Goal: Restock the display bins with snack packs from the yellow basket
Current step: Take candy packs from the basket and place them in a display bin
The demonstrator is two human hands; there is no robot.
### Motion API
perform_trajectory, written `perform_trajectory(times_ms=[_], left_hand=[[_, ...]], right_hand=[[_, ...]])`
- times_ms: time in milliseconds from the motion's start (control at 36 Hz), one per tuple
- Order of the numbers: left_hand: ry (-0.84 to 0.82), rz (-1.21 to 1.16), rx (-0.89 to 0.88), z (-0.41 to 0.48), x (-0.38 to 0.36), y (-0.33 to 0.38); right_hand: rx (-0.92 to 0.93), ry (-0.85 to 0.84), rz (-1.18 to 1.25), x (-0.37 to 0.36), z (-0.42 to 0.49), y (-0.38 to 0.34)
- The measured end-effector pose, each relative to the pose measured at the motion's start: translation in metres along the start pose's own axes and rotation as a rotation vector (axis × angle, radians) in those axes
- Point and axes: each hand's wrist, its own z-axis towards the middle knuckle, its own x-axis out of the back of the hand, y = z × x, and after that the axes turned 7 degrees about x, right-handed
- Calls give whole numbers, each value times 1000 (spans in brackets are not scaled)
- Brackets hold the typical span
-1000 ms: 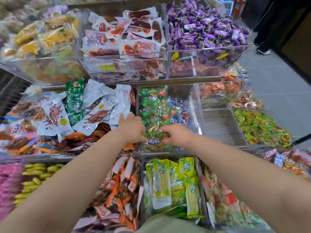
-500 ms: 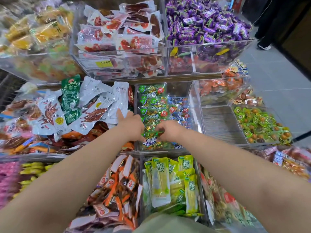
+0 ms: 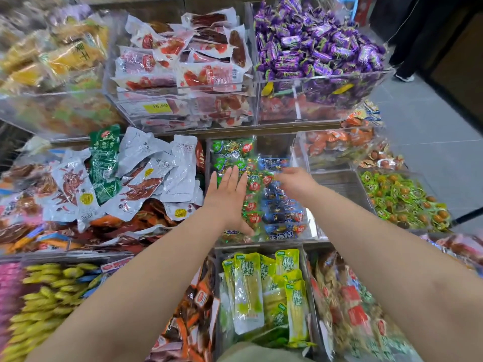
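Observation:
A clear middle bin [image 3: 312,226] holds small green snack packs [image 3: 230,152] on its left side and blue snack packs [image 3: 282,215] on its right. My left hand [image 3: 227,197] lies flat over the green packs with its fingers straight and spread. My right hand [image 3: 296,185] reaches over the blue packs, fingers stretched leftward and blurred by motion. It holds nothing that I can see. The yellow basket is out of view.
Around the middle bin are silver packs [image 3: 146,173] to the left, a bare compartment [image 3: 337,184] and green round snacks [image 3: 402,199] to the right, and pale green packs [image 3: 251,288] in front. Purple candies [image 3: 313,43] and red meat packs [image 3: 188,61] fill the upper tier. A person [image 3: 407,48] stands at top right.
Both hands have moved from the bin's front edge further back over the packs. The left hand has flattened out, and the right hand has uncurled from the packs it gripped.

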Motion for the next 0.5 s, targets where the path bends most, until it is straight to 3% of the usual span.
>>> perform_trajectory(times_ms=[139, 250, 306, 417, 500], left_hand=[[30, 96, 80, -5, -2, 5], [141, 125, 61, -9, -8, 0], [111, 136, 23, -3, -9, -5], [1, 49, -46, 12, -9, -14], [24, 32, -63, 16, -12, -16]], right_hand=[[180, 35, -39, -27, 7, -13], [319, -58, -388, -47, 12, -34], [308, -77, -447, -50, 17, -41], [223, -83, -315, -43, 23, -40], [143, 137, -60, -35, 28, -28]])
